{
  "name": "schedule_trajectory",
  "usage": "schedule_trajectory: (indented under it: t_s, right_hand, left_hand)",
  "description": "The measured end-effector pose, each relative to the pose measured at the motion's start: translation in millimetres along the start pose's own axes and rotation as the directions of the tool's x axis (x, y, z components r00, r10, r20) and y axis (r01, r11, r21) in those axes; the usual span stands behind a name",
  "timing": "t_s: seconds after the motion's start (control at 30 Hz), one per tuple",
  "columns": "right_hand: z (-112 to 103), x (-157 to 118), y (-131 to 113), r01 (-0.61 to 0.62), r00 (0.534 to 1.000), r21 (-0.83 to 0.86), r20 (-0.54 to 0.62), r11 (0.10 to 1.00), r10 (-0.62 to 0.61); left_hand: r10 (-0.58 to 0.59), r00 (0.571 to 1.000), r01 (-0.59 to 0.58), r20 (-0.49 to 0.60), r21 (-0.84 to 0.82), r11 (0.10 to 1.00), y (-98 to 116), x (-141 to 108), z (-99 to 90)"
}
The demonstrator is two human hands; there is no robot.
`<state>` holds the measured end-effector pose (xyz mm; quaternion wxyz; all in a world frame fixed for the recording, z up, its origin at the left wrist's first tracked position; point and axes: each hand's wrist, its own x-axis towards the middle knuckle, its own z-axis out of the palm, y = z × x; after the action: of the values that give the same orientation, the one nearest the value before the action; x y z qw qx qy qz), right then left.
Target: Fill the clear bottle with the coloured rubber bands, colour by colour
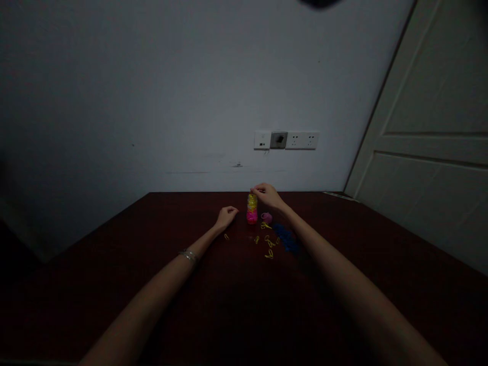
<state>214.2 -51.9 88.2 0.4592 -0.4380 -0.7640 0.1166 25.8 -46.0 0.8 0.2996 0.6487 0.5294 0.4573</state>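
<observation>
A small clear bottle [252, 209] stands upright on the dark table, with pink pieces in its lower part and yellow ones above. My right hand [266, 194] is at the bottle's mouth, its thumb and fingertips pinched together; what they hold is too small to make out. To the left of the bottle my left hand [226, 217] rests on the table with its fingers pressed together, apart from the bottle. Several yellow bands [270, 244] lie scattered in front of the bottle. Just right of it sits a pink cap [267, 217], and a blue pile [286, 238] lies near my right forearm.
The dark red table [213, 315] meets a pale wall [171, 91] at its back edge. Sockets [302, 140] are on the wall above the table. A panelled door [427, 122] stands on the right.
</observation>
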Motion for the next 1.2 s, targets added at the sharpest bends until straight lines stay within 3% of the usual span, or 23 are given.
schedule_trajectory:
  t_s: [0.2, 0.37, 0.43, 0.53, 0.6, 0.67, 0.73, 0.87, 1.0, 1.2]
  right_hand:
    - [-12, -3, -3, 0.049, 0.999, -0.077, -0.001, 0.996, -0.049]
    - [-43, -19, 7, 0.062, 0.998, -0.090, -0.008, 0.994, -0.063]
    - [-57, -30, 15, 0.051, 0.999, -0.105, -0.002, 0.993, -0.052]
    - [-74, -49, 29, 0.014, 1.000, -0.107, 0.017, 0.994, -0.012]
    - [-81, -63, 38, -0.026, 1.000, -0.111, 0.011, 0.994, 0.027]
    - [-84, -75, 47, -0.074, 0.997, -0.100, -0.009, 0.992, 0.073]
    - [-83, -85, 55, -0.102, 0.995, -0.084, -0.016, 0.991, 0.101]
    - [-77, -101, 66, -0.116, 0.993, -0.063, 0.009, 0.991, 0.117]
    - [-70, -112, 66, -0.121, 0.992, -0.044, 0.031, 0.992, 0.122]
    - [-61, -118, 60, -0.112, 0.990, -0.051, 0.084, 0.992, 0.116]
  left_hand:
    - [-0.065, 0.998, 0.066, 0.016, -0.085, 0.994, -3, 3, -4.6]
    - [-0.093, 0.951, 0.100, 0.295, -0.007, 0.995, 4, 4, -29.6]
    - [-0.115, 0.898, 0.085, 0.425, 0.088, 0.992, 10, 2, -45.6]
    - [-0.157, 0.763, 0.038, 0.626, 0.200, 0.979, 24, -6, -68.5]
    - [-0.220, 0.670, 0.032, 0.708, 0.269, 0.963, 32, -13, -78.8]
    - [-0.255, 0.614, 0.006, 0.747, 0.318, 0.948, 37, -19, -83.3]
    - [-0.226, 0.611, -0.056, 0.758, 0.327, 0.943, 38, -24, -82.8]
    - [-0.125, 0.683, -0.158, 0.720, 0.312, 0.937, 34, -30, -75.7]
    - [-0.093, 0.743, -0.162, 0.663, 0.313, 0.936, 32, -33, -70.7]
    - [-0.040, 0.732, -0.218, 0.680, 0.290, 0.932, 22, -32, -66.9]
